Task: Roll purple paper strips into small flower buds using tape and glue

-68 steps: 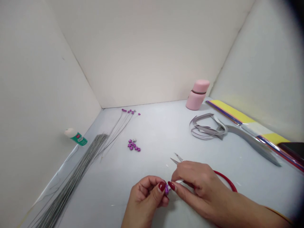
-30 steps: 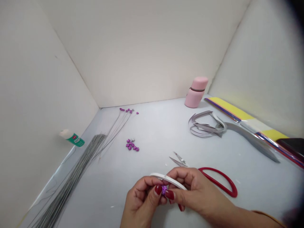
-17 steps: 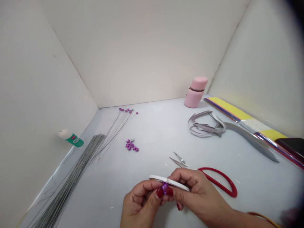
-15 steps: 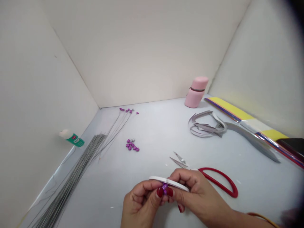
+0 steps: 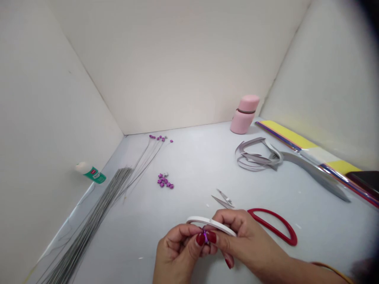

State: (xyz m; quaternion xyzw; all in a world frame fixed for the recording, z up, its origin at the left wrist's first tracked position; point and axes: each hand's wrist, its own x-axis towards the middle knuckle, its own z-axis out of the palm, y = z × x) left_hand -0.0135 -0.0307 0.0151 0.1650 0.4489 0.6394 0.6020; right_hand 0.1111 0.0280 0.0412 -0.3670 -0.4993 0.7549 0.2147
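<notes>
White paper strip (image 5: 211,222), bowed into an arc at lower centre of the frame, is held between both hands. The left hand (image 5: 177,248) is closed on one end, with thumb and fingers pinching a small purple piece (image 5: 205,238) against the strip. The right hand (image 5: 245,236) grips the other end. Finding: the arc is now more open than moments ago, and fingertips cover more of the purple piece. Whether it is fixed to the strip cannot be told. Just above the right hand, red-handled scissors (image 5: 274,227) lie untouched. Further out, purple stars (image 5: 164,181) sit at centre and grey wires (image 5: 89,221) at lower left.
</notes>
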